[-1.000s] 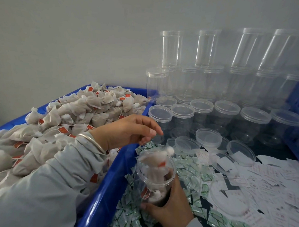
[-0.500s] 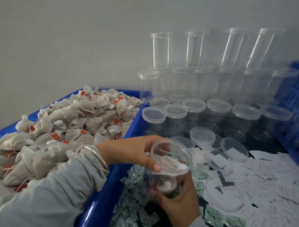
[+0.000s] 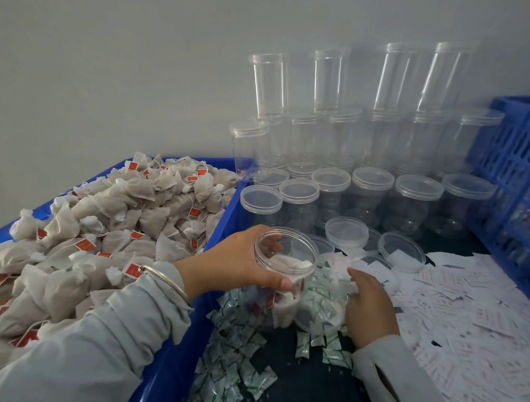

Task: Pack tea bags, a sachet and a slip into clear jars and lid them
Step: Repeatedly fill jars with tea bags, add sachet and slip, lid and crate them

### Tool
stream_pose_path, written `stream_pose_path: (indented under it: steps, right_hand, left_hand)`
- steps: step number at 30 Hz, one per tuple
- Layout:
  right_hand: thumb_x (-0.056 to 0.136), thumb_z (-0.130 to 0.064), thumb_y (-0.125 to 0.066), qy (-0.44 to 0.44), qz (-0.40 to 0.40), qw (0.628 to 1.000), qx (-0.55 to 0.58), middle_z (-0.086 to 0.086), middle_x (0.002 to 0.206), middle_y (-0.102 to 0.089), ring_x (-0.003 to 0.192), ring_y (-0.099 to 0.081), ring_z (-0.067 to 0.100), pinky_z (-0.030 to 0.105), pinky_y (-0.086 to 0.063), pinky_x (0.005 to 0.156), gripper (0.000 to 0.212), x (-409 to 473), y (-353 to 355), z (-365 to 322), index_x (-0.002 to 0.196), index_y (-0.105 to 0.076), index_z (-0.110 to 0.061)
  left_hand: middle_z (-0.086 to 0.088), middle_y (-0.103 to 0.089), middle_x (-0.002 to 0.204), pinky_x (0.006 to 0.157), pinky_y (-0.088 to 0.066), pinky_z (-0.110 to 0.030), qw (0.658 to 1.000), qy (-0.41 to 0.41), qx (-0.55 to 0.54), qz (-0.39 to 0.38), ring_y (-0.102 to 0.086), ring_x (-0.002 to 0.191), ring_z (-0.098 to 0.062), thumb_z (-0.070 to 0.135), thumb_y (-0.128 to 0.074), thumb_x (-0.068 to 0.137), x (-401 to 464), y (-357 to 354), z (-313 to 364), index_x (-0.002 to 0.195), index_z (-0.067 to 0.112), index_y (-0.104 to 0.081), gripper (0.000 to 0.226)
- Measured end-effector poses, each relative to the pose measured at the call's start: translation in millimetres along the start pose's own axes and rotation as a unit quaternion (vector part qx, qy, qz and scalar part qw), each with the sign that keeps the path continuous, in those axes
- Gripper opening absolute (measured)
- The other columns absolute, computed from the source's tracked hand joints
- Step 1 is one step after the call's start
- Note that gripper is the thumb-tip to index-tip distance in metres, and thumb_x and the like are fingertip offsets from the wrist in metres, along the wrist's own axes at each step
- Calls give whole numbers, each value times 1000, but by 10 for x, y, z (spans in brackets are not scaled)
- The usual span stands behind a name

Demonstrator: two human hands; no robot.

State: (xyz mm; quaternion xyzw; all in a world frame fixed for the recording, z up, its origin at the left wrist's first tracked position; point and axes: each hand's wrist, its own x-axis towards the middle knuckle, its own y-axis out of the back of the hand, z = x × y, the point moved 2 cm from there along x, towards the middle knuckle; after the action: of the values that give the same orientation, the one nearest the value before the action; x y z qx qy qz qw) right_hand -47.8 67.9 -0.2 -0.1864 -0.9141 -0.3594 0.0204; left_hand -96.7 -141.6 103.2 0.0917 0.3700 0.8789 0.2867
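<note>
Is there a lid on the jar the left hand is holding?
No: the jar gripped by the left hand has an open mouth, with tea bags visible inside.

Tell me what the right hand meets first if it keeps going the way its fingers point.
The right hand points up and left over the loose paper slips. These come first, right at its fingertips; beyond them probably the loose lids. Depth is unclear.
</note>
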Motion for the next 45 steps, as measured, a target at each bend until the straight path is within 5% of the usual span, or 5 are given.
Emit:
stream_pose_path:
  steps: [7, 16, 26, 34, 45]
  right_hand:
    - [81, 8, -47, 57, -51, 984, -161, 8, 90, -65, 92, -52, 21, 27, -29, 72, 24, 50, -28, 46, 81, -61, -11]
    - [89, -13, -56, 37, -13, 984, -173, 1, 106, -66, 110, -48, 21, 25, -35, 89, 30, 7, -17, 37, 116, -67, -21]
    - [80, 5, -68, 61, 120, 991, -19, 15, 100, -70, 94, -60, 31, 29, -38, 83, 26, -54, 5, -17, 105, -71, -3]
    - [77, -4, -74, 106, 274, 940, 175, -8, 83, -59, 80, -59, -6, 6, -46, 75, 11, -163, 317, -356, 81, -67, -12]
    - [78, -17, -74, 252, 186, 936, 162, -9, 77, -67, 75, -63, 10, 21, -51, 71, 5, -340, 564, -1072, 81, -74, -13]
  left_hand:
    - [18, -55, 120, 100, -44, -27, 1000, 14, 12, -9, -54, 111, 0, 66, -74, 44, -8, -3, 2, 120, 40, -46, 85]
    - [18, -56, 119, 101, -44, -31, 999, 16, 24, -19, -55, 111, -1, 68, -74, 45, -7, -10, -8, 122, 38, -47, 88]
    - [20, -55, 118, 101, -44, -29, 999, 17, 35, -21, -54, 110, 1, 67, -75, 47, -7, -9, -14, 124, 37, -46, 87]
    - [18, -56, 118, 99, -43, -22, 999, 1, 21, -31, -55, 111, 0, 44, -85, 63, -7, -13, -3, 119, 39, -45, 69]
    - [25, -59, 111, 83, -44, -7, 998, -51, -35, 16, -55, 103, 12, 56, -82, 46, -95, -174, 223, 115, 45, -48, 78]
